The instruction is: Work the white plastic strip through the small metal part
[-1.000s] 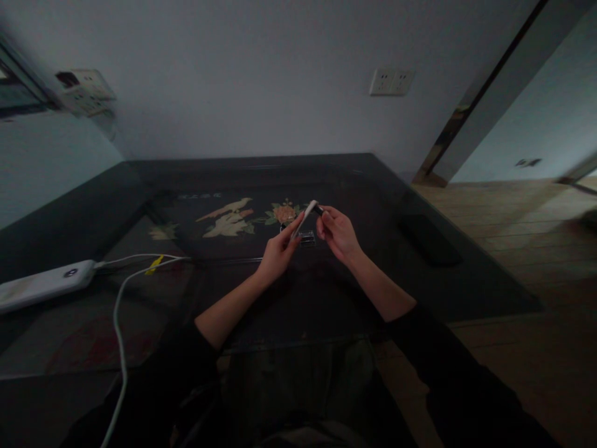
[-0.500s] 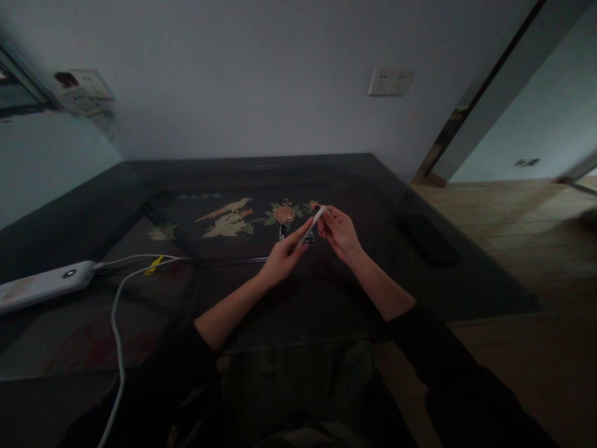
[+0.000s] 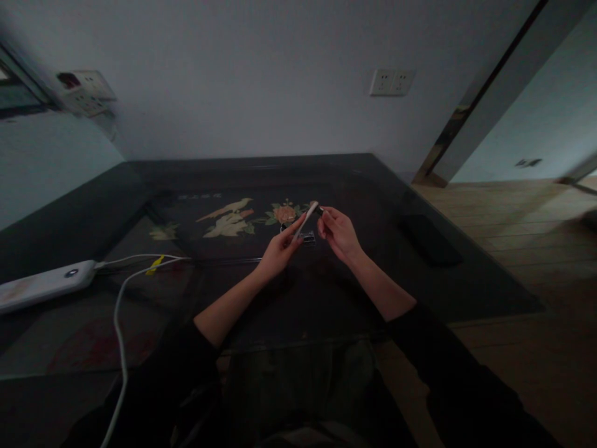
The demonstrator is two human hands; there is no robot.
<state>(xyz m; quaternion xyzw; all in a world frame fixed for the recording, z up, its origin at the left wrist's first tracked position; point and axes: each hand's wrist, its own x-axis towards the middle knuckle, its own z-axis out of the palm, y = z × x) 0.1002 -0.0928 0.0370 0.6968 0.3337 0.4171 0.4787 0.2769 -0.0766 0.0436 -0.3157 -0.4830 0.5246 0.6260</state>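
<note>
Over the dark table [image 3: 457, 280], both hands' grips pinch a white stick [image 3: 305, 219]; no legible writing.

The small dark piece [image 3: 318, 210] at the right hand's fingers [image 3: 326, 218] is perhaps a cap, too small to tell.

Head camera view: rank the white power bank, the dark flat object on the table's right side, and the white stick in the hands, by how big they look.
1. White power bank, though it lies nearer the camera.
2. Dark flat object, nearly as large; the order is unsure.
3. White stick, clearly smallest, held by the left hand and the right hand.
</note>
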